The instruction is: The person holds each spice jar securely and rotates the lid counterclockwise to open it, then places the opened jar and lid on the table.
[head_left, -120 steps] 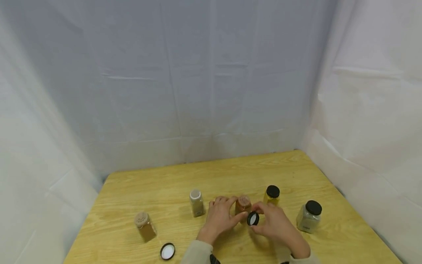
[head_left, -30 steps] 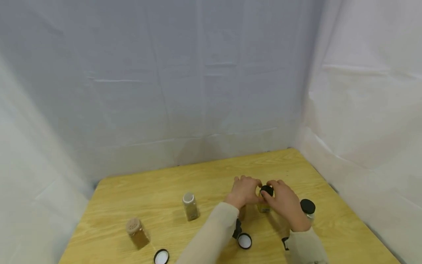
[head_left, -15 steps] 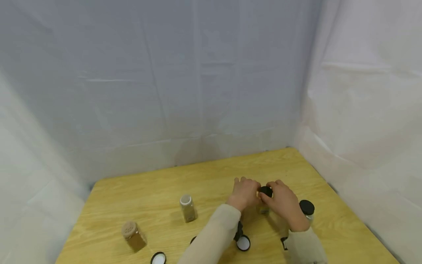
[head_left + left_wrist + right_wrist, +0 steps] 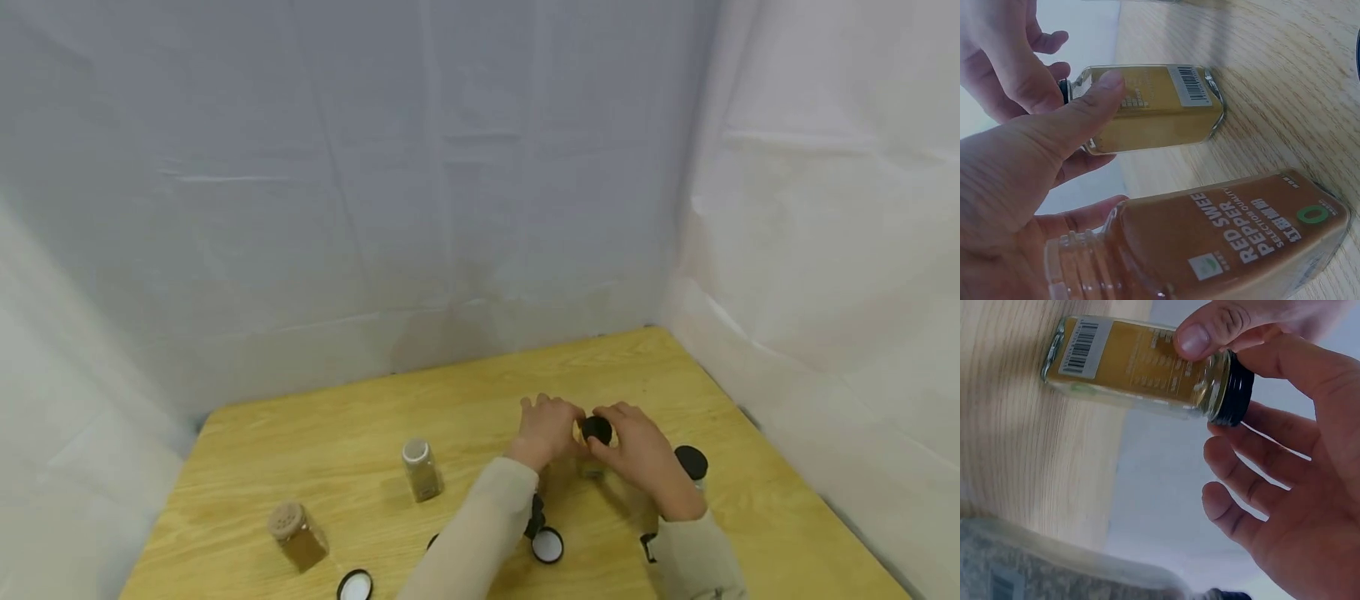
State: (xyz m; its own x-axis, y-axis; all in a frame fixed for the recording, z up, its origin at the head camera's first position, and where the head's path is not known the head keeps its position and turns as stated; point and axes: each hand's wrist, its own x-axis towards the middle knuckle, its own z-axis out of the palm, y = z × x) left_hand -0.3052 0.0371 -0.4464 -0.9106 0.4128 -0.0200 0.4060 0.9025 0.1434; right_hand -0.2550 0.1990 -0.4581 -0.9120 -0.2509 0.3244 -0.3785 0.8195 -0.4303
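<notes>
My left hand (image 4: 546, 432) holds a square glass spice jar (image 4: 1160, 128) of yellow powder near its shoulder, thumb along the label. The right hand (image 4: 639, 454) pinches that jar's black screw lid (image 4: 1235, 390) between thumb and index finger, its other fingers spread loosely in the right wrist view. The lid sits on the jar's neck, and the jar stands upright on the table. Just beside the left hand is a jar (image 4: 1229, 234) labelled red sweet pepper, its black lid off; in the head view the left arm mostly hides it.
Left on the wooden table (image 4: 337, 442) stand a jar of brown powder (image 4: 300, 542) with a sifter top and a paler jar (image 4: 422, 472). Removed black lids (image 4: 547, 546) lie near the front. A black-lidded jar (image 4: 692, 461) stands right, partly behind the right hand.
Four seconds ago the right hand held a loose lid by the red pepper jar; that lid now lies on the table. Both hands have moved right to the yellow jar. The head view has shifted slightly.
</notes>
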